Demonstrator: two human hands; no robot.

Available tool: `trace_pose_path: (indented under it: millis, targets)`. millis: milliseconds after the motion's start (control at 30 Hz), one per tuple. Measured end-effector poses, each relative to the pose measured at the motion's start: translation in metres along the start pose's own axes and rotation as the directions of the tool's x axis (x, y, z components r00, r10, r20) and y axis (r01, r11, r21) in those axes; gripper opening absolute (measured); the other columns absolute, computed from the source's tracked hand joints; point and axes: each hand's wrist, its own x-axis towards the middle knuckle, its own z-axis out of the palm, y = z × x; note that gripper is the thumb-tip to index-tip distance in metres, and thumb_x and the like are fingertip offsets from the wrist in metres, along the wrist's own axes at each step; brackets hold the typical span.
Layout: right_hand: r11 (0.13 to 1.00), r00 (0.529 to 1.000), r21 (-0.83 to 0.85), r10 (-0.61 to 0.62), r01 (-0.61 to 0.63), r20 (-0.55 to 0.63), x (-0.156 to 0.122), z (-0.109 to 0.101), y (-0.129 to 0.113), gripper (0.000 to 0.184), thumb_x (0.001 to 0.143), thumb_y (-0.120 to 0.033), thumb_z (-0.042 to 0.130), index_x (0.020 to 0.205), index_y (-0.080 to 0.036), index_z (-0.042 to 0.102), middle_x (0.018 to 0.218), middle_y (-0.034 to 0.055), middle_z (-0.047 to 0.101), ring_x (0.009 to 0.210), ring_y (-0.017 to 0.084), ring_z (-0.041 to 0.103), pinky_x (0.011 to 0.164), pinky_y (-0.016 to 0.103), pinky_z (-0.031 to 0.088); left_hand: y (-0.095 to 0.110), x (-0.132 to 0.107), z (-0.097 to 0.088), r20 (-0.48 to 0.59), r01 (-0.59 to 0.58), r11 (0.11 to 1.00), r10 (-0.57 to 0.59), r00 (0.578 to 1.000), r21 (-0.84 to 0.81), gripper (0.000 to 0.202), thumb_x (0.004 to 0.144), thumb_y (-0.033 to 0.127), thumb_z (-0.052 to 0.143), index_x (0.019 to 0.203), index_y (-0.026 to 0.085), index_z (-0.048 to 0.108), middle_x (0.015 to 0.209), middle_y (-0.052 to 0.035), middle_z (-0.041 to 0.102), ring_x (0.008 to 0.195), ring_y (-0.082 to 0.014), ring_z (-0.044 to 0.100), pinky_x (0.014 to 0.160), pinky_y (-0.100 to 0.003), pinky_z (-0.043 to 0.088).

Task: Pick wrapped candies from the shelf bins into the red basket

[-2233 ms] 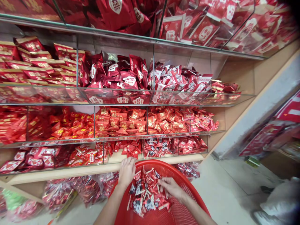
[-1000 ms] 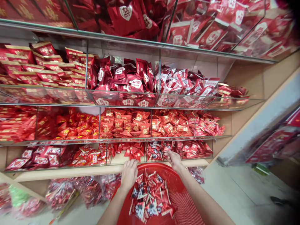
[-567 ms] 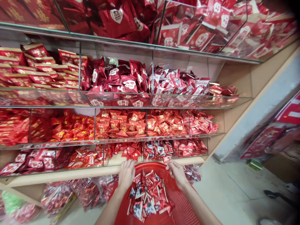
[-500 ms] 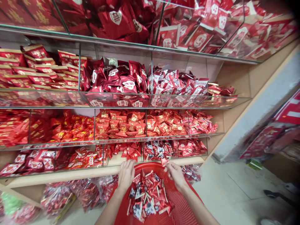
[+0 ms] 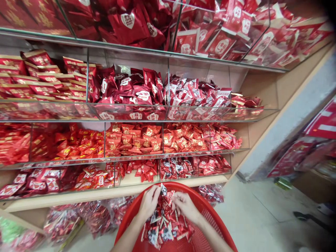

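A round red mesh basket sits low in front of me, holding a heap of small red, black and white candy packets. My left hand and my right hand meet over the far side of the heap. Their fingers are bent and pinch wrapped candies at the top of the pile. A packet sticks up between the two hands.
Glass-fronted shelves full of red candy packets rise ahead in several tiers. The bottom bin holds matching red-and-black packets. Clear bags of candy lie under the lowest wooden shelf. Grey floor opens to the right.
My right hand has come back from the bottom shelf bin into the basket. My left hand has let go of the basket rim and joined it over the heap.
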Motion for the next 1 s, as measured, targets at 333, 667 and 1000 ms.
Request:
trace_pose_path:
  millis: [333, 667, 1000]
  targets:
    - [1.0, 1.0, -0.003, -0.021, 0.021, 0.001, 0.004, 0.004, 0.013, 0.043, 0.078, -0.057, 0.044, 0.064, -0.017, 0.048, 0.057, -0.0017, 0.06, 0.036, 0.005, 0.041, 0.037, 0.018, 0.025, -0.01, 0.001, 0.004, 0.02, -0.069, 0.989, 0.067, 0.998, 0.131, 0.028, 0.089, 0.036, 0.027, 0.081, 0.023, 0.051, 0.07, 0.001, 0.057, 0.066, -0.0118, 0.055, 0.067, -0.02, 0.04]
    - [0.999, 0.999, -0.043, -0.015, 0.017, 0.031, 0.002, -0.003, 0.004, 0.042, 0.078, -0.056, 0.045, 0.062, -0.017, 0.048, 0.054, -0.0026, 0.057, 0.038, 0.006, 0.044, 0.04, 0.019, 0.029, -0.013, 0.003, -0.002, 0.043, -0.066, 0.99, 0.061, 0.997, 0.125, 0.027, 0.089, 0.036, 0.028, 0.077, 0.022, 0.048, 0.063, 0.0031, 0.049, 0.059, -0.0105, 0.049, 0.062, -0.02, 0.039]
    - [0.997, 0.996, -0.071, -0.027, 0.033, 0.082, 0.0, 0.002, 0.011, 0.042, 0.08, -0.054, 0.043, 0.062, -0.016, 0.048, 0.053, -0.0028, 0.055, 0.037, 0.006, 0.043, 0.039, 0.018, 0.029, -0.01, 0.004, 0.012, 0.056, 0.067, 0.953, -0.052, 0.997, -0.296, 0.031, 0.082, 0.044, 0.044, 0.068, 0.017, 0.048, 0.059, 0.0056, 0.043, 0.055, -0.0068, 0.038, 0.053, -0.017, 0.034]
